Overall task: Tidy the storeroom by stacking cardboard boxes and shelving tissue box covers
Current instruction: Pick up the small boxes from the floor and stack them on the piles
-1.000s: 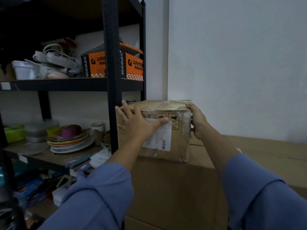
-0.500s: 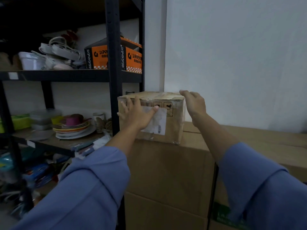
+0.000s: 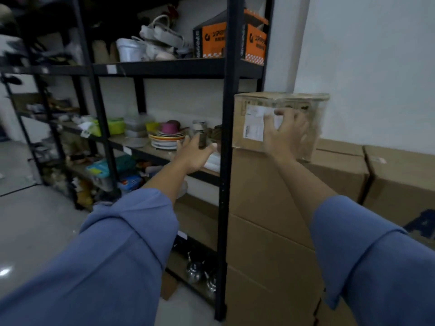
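Your left hand (image 3: 194, 152) is released, its fingers (image 3: 193, 140) straight and spread, holding nothing in front of the black shelf rack (image 3: 226, 161). Your right hand (image 3: 282, 135) is motion-blurred, fingers splayed before the labelled face of one small cardboard box (image 3: 254, 100); whether they touch it cannot be told. That box sits on top of the larger cardboard boxes (image 3: 263, 189), three visible, beside the rack.

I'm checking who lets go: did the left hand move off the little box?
Yes. The left hand left the small box, moving left past the shelf post.
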